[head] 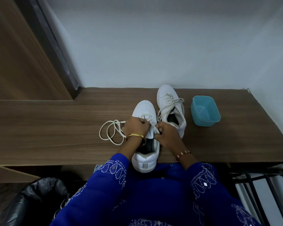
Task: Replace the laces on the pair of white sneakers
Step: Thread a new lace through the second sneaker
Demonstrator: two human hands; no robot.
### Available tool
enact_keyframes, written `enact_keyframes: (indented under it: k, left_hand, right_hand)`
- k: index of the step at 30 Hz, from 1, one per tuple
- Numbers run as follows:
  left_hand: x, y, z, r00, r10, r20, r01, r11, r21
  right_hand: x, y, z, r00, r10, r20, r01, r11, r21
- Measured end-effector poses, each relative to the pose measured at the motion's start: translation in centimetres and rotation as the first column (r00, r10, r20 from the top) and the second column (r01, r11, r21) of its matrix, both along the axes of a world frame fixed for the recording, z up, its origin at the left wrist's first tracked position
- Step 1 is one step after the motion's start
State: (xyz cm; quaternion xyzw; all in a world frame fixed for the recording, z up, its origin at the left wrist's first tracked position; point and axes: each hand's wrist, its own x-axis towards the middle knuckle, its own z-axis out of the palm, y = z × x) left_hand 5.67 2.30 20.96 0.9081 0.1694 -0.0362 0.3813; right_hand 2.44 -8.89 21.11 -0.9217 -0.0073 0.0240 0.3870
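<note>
Two white sneakers stand on a brown wooden table point(55, 121). The near sneaker point(145, 162) has its heel at the table's front edge and is only partly laced. My left hand point(135, 127) rests on its left side and grips the off-white lace point(111, 134), whose long end lies looped on the table to the left. My right hand point(167, 136) pinches the other lace end over the tongue. The far sneaker point(169, 101) is laced, with its ends loose.
A teal plastic tub point(205, 110) stands to the right of the far sneaker. A wall runs behind the table and a wooden panel rises at the back left. Below are a black bin bag point(38, 196) on the left and a black rack point(265, 185) on the right.
</note>
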Motion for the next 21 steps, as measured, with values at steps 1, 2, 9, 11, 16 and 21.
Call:
enact_keyframes:
  k: [1,2,9,11,16,21]
  left_hand:
    - [0.09,0.05,-0.14,1.000,-0.018,-0.016,0.018,1.000,-0.012]
    - [0.13,0.03,-0.15,0.999,-0.045,-0.028,0.045,0.999,-0.014]
    - [-0.17,-0.17,-0.40,0.994,-0.098,-0.039,0.095,0.992,-0.085]
    - [-0.36,-0.14,-0.55,0.996,-0.083,-0.013,0.081,0.993,-0.089]
    - [-0.31,-0.31,-0.94,0.998,-0.055,0.027,0.056,0.998,-0.038]
    - [0.08,0.01,-0.94,0.994,-0.091,0.063,0.086,0.994,0.073]
  right_hand:
    - [0.00,-0.02,-0.05,1.000,0.001,-0.006,-0.001,1.000,0.007]
    - [0.00,-0.04,-0.10,1.000,0.005,-0.003,-0.005,1.000,0.011]
    - [-0.13,-0.04,-0.05,0.999,0.027,0.016,-0.027,1.000,-0.003]
    - [-0.20,-0.07,-0.06,1.000,0.013,0.012,-0.013,1.000,0.009]
    - [-0.18,-0.12,0.05,0.999,0.031,0.021,-0.031,0.999,0.016]
    - [0.20,-0.45,0.21,0.985,0.036,-0.169,-0.017,0.993,0.116]
